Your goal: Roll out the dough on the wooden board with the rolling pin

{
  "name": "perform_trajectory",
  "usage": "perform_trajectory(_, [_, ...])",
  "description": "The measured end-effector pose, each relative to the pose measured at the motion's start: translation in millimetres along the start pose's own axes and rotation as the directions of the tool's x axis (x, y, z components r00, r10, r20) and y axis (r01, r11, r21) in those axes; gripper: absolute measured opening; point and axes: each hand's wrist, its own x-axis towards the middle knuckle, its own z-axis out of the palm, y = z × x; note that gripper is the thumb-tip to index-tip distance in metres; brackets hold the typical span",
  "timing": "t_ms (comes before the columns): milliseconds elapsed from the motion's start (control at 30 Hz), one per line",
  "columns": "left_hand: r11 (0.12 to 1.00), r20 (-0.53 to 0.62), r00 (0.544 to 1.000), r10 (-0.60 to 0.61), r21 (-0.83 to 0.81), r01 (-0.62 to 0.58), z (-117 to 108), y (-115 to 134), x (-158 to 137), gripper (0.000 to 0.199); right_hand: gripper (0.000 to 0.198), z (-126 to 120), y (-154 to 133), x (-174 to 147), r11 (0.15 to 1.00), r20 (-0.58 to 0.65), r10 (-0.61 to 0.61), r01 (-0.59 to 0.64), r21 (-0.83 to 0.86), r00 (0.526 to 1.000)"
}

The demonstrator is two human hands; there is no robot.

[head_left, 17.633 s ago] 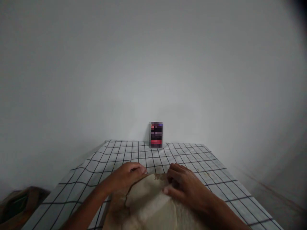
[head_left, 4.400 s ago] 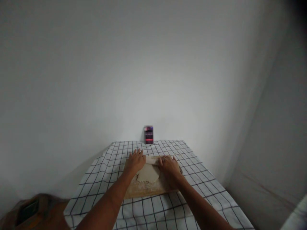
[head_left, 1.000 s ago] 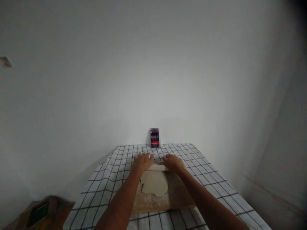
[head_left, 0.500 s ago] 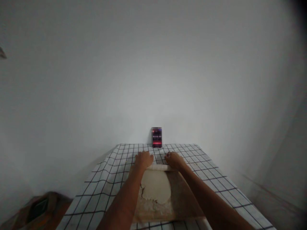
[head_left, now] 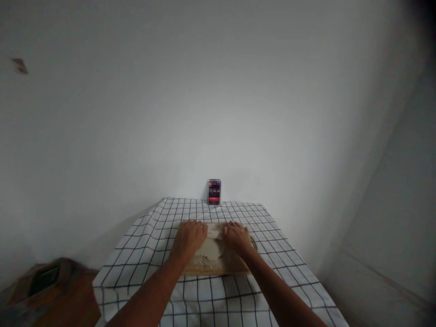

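Observation:
A flattened sheet of pale dough (head_left: 210, 249) lies on a floury wooden board (head_left: 218, 269). Across the board's far part runs a pale rolling pin (head_left: 214, 231), its middle showing between my hands. My left hand (head_left: 191, 235) is closed over the pin's left part, fingers curled forward. Over the right part, my right hand (head_left: 237, 235) is curled in the same way. The pin's ends and part of the dough are hidden behind my hands.
A white cloth with black checks (head_left: 235, 299) covers the table. A pixelated upright phone-like device (head_left: 214, 192) leans on the wall at the table's back. Beside my right wrist shows a rounded grey edge (head_left: 254, 243). A brown box-like object (head_left: 44, 281) stands low on the left.
The view has shifted and tilted, showing more of the table's front edge. My hands are now closer together and curled over the rolling pin, which covers more of the dough's far part.

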Motion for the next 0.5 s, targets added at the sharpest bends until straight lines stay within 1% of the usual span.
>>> perform_trajectory(67, [0.998,-0.034,0.998,-0.046,-0.042,0.044,-2.8,5.8,-19.3,0.044,0.045,0.6,-5.2,-19.4,0.999,-0.007,-0.017,0.018,0.038,1.0])
perform_trajectory(167, [0.994,-0.034,0.996,-0.085,-0.077,0.082,-2.9,10.0,-43.6,0.05,0.047,4.0,-9.7,-43.9,0.996,-0.015,-0.003,0.004,0.088,1.0])
perform_trajectory(267, [0.993,-0.029,0.996,-0.087,-0.088,0.084,0.4,9.0,-56.4,0.052,0.05,5.4,-10.8,-55.7,0.992,-0.017,0.017,-0.015,0.125,1.0])
perform_trajectory(367, [0.993,-0.044,0.996,-0.073,-0.092,0.068,3.2,5.8,-51.3,0.054,0.05,2.7,-8.8,-49.2,0.993,-0.02,0.006,-0.004,0.116,1.0])
perform_trajectory(433, [0.995,-0.053,0.997,-0.057,-0.086,0.052,3.9,3.5,-38.9,0.054,0.05,0.4,-6.1,-35.7,0.996,-0.026,-0.026,0.028,0.088,0.999])
perform_trajectory(500, [0.996,-0.036,0.998,-0.05,-0.079,0.047,3.7,1.3,-22.6,0.054,0.048,-0.7,-3.0,-17.6,0.996,-0.021,-0.054,0.055,0.063,0.998])
